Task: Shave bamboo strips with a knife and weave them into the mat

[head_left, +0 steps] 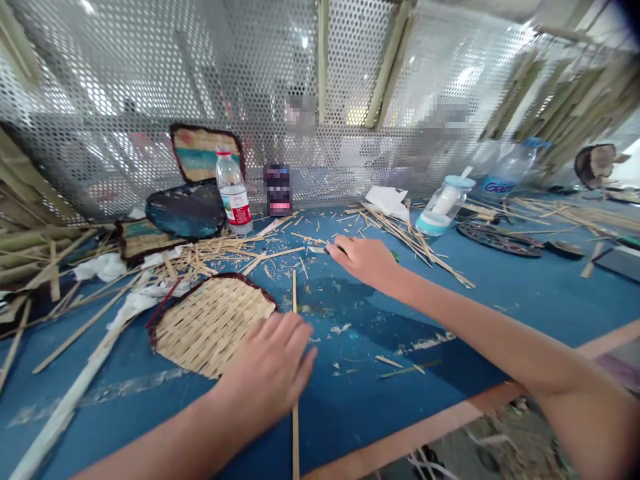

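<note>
My left hand (273,357) lies over a long thin bamboo strip (295,433), its fingers loosely bent and its thumb apart. Its knuckles overlap the right edge of a woven bamboo panel (207,323) with a dark brown rim. Whether the fingertips press on the strip is hidden. Farther out, my right hand (363,260) is closed around the dark handle of a small knife (316,250). The short pale blade points left, low over the table among thin shavings.
The blue table (350,400) holds bamboo scraps (215,257), a red-labelled water bottle (234,200), a dark can-shaped object (278,192), white paper (387,201), and a blue-lidded cup (443,207). A pale stick (75,393) lies left. Perforated metal mesh (270,80) stands behind.
</note>
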`<state>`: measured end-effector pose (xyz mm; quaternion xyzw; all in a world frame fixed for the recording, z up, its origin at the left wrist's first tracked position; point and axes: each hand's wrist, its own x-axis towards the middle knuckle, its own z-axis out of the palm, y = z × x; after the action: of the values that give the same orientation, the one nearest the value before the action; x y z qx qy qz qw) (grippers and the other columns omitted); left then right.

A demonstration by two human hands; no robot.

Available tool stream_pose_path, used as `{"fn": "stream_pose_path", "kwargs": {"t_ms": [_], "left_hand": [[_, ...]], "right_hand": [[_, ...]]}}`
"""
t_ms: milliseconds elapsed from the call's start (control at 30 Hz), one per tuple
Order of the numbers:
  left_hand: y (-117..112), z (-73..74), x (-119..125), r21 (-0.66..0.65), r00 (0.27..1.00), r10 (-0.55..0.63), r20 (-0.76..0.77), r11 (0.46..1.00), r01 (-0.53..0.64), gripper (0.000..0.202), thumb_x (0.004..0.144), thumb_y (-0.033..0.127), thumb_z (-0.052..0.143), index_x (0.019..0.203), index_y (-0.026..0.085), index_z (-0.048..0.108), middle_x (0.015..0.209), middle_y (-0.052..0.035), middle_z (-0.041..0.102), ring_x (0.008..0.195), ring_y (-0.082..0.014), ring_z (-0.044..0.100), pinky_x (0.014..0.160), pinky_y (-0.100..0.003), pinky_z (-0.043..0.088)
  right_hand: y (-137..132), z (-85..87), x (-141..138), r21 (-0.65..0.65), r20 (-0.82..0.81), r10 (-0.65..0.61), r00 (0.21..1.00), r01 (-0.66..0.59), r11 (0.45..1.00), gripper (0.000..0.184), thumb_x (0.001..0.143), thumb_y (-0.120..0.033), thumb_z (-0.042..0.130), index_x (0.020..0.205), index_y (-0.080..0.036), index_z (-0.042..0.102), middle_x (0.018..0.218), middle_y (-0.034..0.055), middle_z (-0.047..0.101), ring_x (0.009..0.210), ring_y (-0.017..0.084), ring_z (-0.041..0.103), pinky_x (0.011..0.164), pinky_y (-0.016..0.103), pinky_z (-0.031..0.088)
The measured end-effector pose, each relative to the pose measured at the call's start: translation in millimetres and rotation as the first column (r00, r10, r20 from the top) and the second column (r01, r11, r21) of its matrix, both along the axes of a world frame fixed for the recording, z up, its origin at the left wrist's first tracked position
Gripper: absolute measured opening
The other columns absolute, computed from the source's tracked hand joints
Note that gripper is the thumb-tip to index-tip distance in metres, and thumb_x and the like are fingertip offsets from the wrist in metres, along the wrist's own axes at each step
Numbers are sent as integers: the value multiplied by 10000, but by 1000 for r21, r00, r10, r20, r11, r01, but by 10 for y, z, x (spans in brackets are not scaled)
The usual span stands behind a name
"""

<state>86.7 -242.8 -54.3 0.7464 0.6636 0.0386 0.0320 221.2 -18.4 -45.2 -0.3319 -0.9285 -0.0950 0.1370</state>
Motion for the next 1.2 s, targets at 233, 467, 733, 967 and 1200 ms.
{"fn": "stream_pose_path", "kwargs": {"t_ms": [233,467,733,967,1200], "left_hand": [[383,51,21,-134,967,254,-1,958,-252,398,945,312,316,972,65,627,807,-249,698,759,-423,680,667,-529,497],[411,128,-139,-331,875,347,338,914,-234,239,889,320,355,798,197,538,727,-75,707,587,-229,695,517,-289,491],[413,101,7,-269,847,373,380,920,-285,417,856,590,429,678,218,493,639,-55,605,644,-270,642,574,-327,422],[447,51,27,-315,767,389,510,914,-254,294,836,399,517,609,217,475,548,-13,569,490,-197,566,503,-291,379],[405,-26,-47,-480,260,527,809,848,-226,200,878,356,499,967,201,409,990,-89,690,590,-151,656,403,-234,494]], "right_hand": [[115,-30,110,-295,-94,-4,996,-24,955,465,979,-560,266,1074,-171,502,719,56,652,605,192,566,535,275,295],[75,-145,205,-382,-167,-11,986,-55,922,382,986,-470,278,1017,-157,495,910,119,661,731,200,590,581,275,344],[-47,-187,174,-431,-220,70,973,-161,888,358,964,-477,347,1086,-188,522,884,71,670,773,197,599,627,279,367],[-15,-263,182,-394,-194,82,978,-154,906,474,862,-475,562,1200,-162,451,992,95,659,805,211,620,647,288,398],[54,-279,199,-327,-131,110,985,-148,933,262,907,-414,552,1064,-205,539,995,77,669,863,223,622,701,310,401]]}}
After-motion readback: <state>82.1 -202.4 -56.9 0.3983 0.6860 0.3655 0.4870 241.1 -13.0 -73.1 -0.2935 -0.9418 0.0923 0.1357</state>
